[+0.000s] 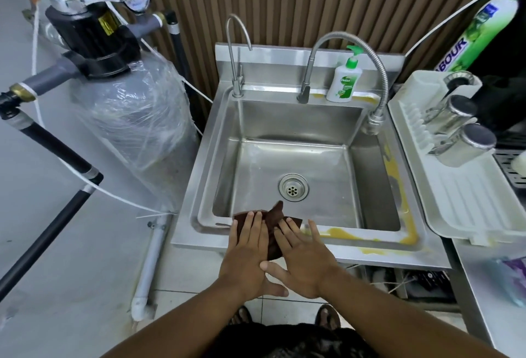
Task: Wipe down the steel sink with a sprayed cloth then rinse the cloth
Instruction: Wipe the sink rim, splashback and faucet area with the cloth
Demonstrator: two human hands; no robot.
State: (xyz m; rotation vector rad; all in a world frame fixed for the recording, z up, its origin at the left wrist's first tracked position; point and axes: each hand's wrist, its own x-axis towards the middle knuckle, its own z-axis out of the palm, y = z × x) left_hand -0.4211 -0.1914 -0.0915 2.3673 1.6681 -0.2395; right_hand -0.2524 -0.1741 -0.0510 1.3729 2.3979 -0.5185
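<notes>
A dark brown cloth (273,216) lies over the front rim of the steel sink (199,232), one corner poking up into the basin. My left hand (247,255) lies flat on the cloth's left part with straight fingers. My right hand (301,258) presses flat on its right part, fingers spread, thumb crossing over the left hand. The basin is bare, with a round drain (293,187) in its floor. Yellow streaks (338,233) run along the front and right rim.
Two faucets rise at the back: a thin one (237,53) and a flexible hose faucet (370,78). A soap pump bottle (343,80) stands on the back ledge. A white drying rack (461,195) with steel cups sits right. A wrapped filter tank (136,118) stands left.
</notes>
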